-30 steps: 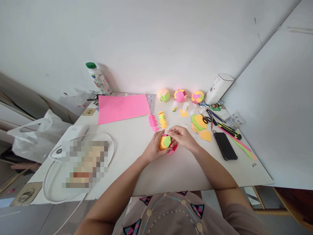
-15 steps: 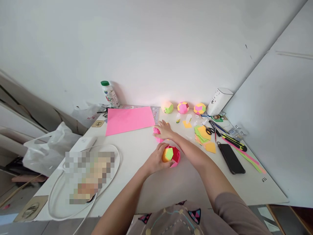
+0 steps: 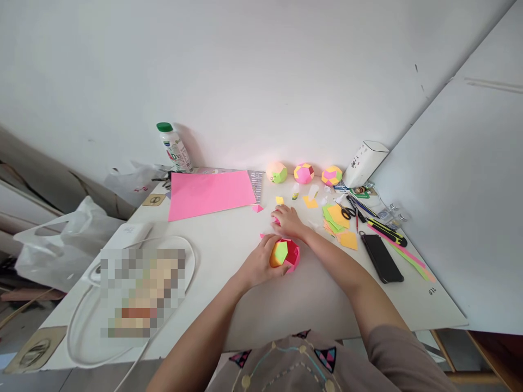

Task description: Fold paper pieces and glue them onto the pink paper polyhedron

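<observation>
My left hand [image 3: 261,261] is wrapped round the left side of a partly built paper ball [image 3: 291,256], which rests on the table. Its outside is pink, one side opens onto a red-pink hollow, and a green pentagon [image 3: 280,253] sits on an orange part near my fingers. Just beyond it, my right hand [image 3: 289,220] has its fingers bent over a pink paper piece [image 3: 276,220], mostly hidden under them. A small pink piece [image 3: 257,208] and a yellow piece [image 3: 279,200] lie behind the hands. Another pink tip pokes out by my left fingers.
Three finished paper balls [image 3: 303,173] line the wall. A pink sheet [image 3: 210,195] lies at the back left near a bottle [image 3: 175,148]. To the right are paper scraps [image 3: 337,220], scissors [image 3: 348,211], a box cutter [image 3: 387,232] and a phone [image 3: 381,258]. A white cable [image 3: 195,261] loops at left.
My right hand has moved a little right from the pink pieces, with pink paper under its fingers. A pink and a yellow piece now show behind it. My left hand keeps its hold.
</observation>
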`<state>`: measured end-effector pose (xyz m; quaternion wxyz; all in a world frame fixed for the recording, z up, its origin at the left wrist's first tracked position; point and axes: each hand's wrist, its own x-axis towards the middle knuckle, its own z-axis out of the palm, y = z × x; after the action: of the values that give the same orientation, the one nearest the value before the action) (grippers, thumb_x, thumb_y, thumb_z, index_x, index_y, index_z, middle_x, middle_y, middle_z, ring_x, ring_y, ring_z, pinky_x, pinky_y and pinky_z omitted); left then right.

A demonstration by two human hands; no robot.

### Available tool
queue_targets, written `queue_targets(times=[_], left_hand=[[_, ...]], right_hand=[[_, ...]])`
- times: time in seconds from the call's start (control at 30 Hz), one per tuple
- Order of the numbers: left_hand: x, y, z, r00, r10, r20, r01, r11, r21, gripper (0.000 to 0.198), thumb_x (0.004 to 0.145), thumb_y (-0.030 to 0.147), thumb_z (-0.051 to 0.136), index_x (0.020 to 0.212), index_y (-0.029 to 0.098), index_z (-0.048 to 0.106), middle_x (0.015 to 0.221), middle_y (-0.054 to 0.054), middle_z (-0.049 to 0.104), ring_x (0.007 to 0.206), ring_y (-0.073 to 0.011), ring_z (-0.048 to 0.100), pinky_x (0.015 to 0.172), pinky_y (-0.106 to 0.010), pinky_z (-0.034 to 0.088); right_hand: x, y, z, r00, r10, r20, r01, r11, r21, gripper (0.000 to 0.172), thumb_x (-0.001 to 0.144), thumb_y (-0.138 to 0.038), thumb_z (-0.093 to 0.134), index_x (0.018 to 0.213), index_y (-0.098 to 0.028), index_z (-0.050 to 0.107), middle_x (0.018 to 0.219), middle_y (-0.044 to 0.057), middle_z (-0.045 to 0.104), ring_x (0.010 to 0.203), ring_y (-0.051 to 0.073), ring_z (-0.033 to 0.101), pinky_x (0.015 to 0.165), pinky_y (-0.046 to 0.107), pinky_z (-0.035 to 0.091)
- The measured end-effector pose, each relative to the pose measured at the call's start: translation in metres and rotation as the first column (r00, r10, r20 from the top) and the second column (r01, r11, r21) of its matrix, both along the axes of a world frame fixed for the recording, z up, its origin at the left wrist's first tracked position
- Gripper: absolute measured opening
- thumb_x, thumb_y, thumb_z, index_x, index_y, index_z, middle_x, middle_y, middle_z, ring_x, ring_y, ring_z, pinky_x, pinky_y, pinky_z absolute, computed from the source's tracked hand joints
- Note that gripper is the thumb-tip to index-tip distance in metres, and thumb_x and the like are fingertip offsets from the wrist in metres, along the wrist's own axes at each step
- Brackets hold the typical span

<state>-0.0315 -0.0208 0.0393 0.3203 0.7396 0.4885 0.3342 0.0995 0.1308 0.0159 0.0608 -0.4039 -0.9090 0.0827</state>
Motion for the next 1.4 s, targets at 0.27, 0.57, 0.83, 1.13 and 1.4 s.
queue_targets(times=[0.27, 0.57, 0.83, 1.13, 1.4], left_hand=[[0.006, -0.011, 0.005, 0.987, -0.143, -0.069, 0.145, 0.989, 0.026, 0.067, 0.072, 0.037, 0.069, 0.129, 0.022, 0.038, 0.129, -0.013, 0.049, 0.115, -0.0286, 0.051, 0.092, -0.043, 0.050], [0.004, -0.010, 0.006, 0.991, -0.089, -0.101, 0.094, 0.994, 0.048, 0.069, 0.072, 0.038, 0.069, 0.131, 0.021, 0.039, 0.131, -0.015, 0.047, 0.119, -0.0301, 0.051, 0.095, -0.045, 0.049], [0.000, -0.004, -0.006, 0.997, -0.053, -0.063, 0.057, 0.996, 0.066, 0.080, 0.073, 0.040, 0.070, 0.140, 0.024, 0.028, 0.141, -0.016, 0.034, 0.123, -0.0316, 0.046, 0.093, -0.046, 0.051], [-0.009, 0.006, -0.013, 0.984, -0.174, 0.040, 0.172, 0.984, 0.048, 0.090, 0.072, 0.047, 0.072, 0.144, 0.031, 0.022, 0.143, -0.014, 0.026, 0.130, -0.0327, 0.037, 0.102, -0.049, 0.044], [-0.019, 0.008, -0.013, 0.982, -0.125, 0.140, 0.136, 0.988, -0.072, 0.097, 0.069, 0.051, 0.074, 0.146, 0.033, 0.018, 0.135, -0.011, 0.035, 0.130, -0.0291, 0.039, 0.105, -0.048, 0.041]], right_hand=[[0.010, -0.016, 0.000, 0.945, 0.327, -0.012, -0.319, 0.928, 0.194, 0.041, 0.090, -0.043, 0.049, 0.122, -0.020, 0.059, 0.141, 0.015, 0.045, 0.136, 0.033, 0.030, 0.111, 0.058, 0.013], [0.003, -0.006, -0.018, 0.874, 0.484, 0.044, -0.480, 0.847, 0.230, 0.028, 0.092, -0.023, 0.045, 0.112, -0.018, 0.065, 0.125, 0.010, 0.061, 0.125, 0.026, 0.044, 0.108, 0.048, 0.027], [-0.006, 0.001, 0.004, 0.971, 0.228, -0.071, -0.215, 0.965, 0.152, 0.042, 0.085, -0.037, 0.056, 0.122, -0.015, 0.059, 0.137, 0.016, 0.047, 0.126, 0.029, 0.042, 0.105, 0.046, 0.034], [-0.018, 0.010, -0.002, 0.988, 0.156, -0.006, -0.156, 0.987, 0.050, 0.021, 0.088, -0.028, 0.055, 0.097, -0.013, 0.066, 0.114, 0.014, 0.062, 0.114, 0.028, 0.051, 0.102, 0.046, 0.034], [0.046, -0.020, 0.011, 0.967, -0.068, -0.244, 0.092, 0.992, 0.088, 0.035, 0.096, -0.027, 0.034, 0.114, -0.013, 0.061, 0.130, 0.016, 0.052, 0.127, 0.023, 0.044, 0.104, 0.039, 0.038]])
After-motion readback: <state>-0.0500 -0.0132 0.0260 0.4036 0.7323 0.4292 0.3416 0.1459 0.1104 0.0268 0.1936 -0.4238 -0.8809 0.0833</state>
